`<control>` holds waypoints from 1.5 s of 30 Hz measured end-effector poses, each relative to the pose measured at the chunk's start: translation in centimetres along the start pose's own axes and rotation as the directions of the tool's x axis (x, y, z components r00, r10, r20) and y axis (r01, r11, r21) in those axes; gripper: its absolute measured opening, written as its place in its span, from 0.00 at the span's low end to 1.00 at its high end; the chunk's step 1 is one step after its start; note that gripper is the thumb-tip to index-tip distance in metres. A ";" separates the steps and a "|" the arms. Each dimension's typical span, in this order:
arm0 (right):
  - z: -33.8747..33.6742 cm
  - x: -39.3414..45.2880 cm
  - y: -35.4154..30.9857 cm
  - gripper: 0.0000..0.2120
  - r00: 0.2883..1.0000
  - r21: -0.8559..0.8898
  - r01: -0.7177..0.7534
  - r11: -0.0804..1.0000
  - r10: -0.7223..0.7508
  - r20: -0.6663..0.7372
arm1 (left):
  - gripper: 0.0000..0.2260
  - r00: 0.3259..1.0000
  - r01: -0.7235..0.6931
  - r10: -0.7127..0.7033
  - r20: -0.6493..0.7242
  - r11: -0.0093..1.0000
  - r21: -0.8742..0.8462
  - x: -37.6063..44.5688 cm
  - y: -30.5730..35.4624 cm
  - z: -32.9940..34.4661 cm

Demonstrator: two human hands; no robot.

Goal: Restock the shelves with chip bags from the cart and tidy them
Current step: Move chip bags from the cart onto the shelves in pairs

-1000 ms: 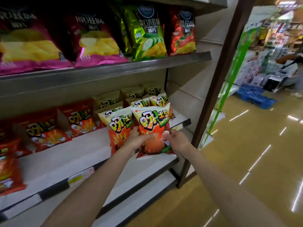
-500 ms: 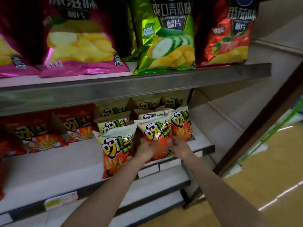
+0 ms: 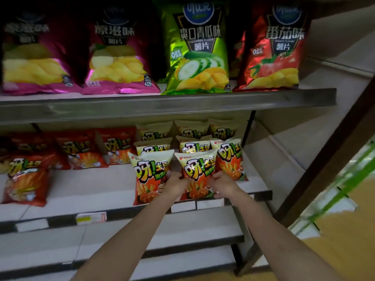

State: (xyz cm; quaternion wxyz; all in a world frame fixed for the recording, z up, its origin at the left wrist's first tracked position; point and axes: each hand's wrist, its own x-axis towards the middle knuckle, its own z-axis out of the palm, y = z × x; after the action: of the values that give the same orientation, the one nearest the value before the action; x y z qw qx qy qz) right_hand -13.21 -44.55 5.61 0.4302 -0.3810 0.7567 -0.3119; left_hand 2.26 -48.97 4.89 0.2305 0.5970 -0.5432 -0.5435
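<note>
Since 1 second ago I've carried the bag [image 3: 197,173] in onto the middle shelf [image 3: 91,187], left hand [image 3: 176,182] and right hand [image 3: 222,184] gripping its 2 sides, so I'd seat it upright, level with its neighbour bag [image 3: 151,175].

On the grey upper shelf [image 3: 162,104] stand two magenta bags [image 3: 119,57] printed with yellow chips, a lime-green cucumber bag [image 3: 197,51] and a red tomato bag [image 3: 272,49], while the white lower shelf [image 3: 91,185] carries cream-and-orange bags [image 3: 197,175] at 3 o'clock and red bags [image 3: 83,151] at 9 o'clock.
</note>
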 end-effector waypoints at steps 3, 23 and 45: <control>0.0 -2.0 -1.1 0.14 0.995 -0.001 0.091 0.996 -0.091 0.038 | 0.05 0.997 -0.046 0.041 -0.071 0.996 -0.076 -2.4 0.3 -0.9; 19.4 -17.7 -11.9 0.05 0.673 0.130 0.504 0.854 -0.483 0.560 | 0.04 0.646 -0.158 -0.228 -0.729 0.894 -0.419 -22.4 -9.6 -20.9; 61.8 -41.8 -23.0 0.10 0.188 0.212 0.704 0.678 -0.466 0.865 | 0.07 0.179 -0.277 -0.470 -0.864 0.819 -0.503 -43.8 -30.8 -53.6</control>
State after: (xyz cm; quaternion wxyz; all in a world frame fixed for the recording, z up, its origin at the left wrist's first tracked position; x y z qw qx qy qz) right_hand 62.99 -29.94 14.36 0.5480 -0.7898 0.2480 -0.1204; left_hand 70.68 -17.12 11.94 0.6476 0.7393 -0.0388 -0.1802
